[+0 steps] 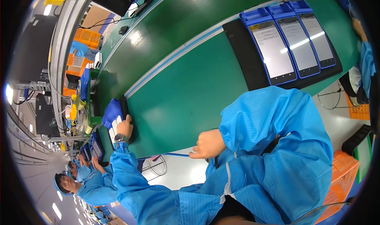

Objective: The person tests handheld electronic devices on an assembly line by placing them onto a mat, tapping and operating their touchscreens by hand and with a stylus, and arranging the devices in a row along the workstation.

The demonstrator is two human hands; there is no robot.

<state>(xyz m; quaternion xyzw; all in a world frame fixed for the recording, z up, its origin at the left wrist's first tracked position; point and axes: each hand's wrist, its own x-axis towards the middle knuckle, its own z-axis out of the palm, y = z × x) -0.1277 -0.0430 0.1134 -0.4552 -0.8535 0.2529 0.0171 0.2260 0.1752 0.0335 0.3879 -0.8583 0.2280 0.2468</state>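
At the left end of the green bench, my left hand (125,126) is closed at the edge of a blue handheld terminal (113,113), its fingers partly hidden. This terminal has a pale screen and lies by a black mat. My right hand (208,144) is curled in a loose fist over the bench's front edge, with nothing showing in it. Away at the right, three blue terminals with lit screens, the nearest one (273,52) at the left of the row, lie side by side on a black mat (240,50).
A metal rail with a blue strip (178,55) runs along the green bench top (182,94). Beyond my left hand stand a green tray (93,100) and a metal post (59,58). People in blue work at both ends. An orange crate (336,181) stands at lower right.
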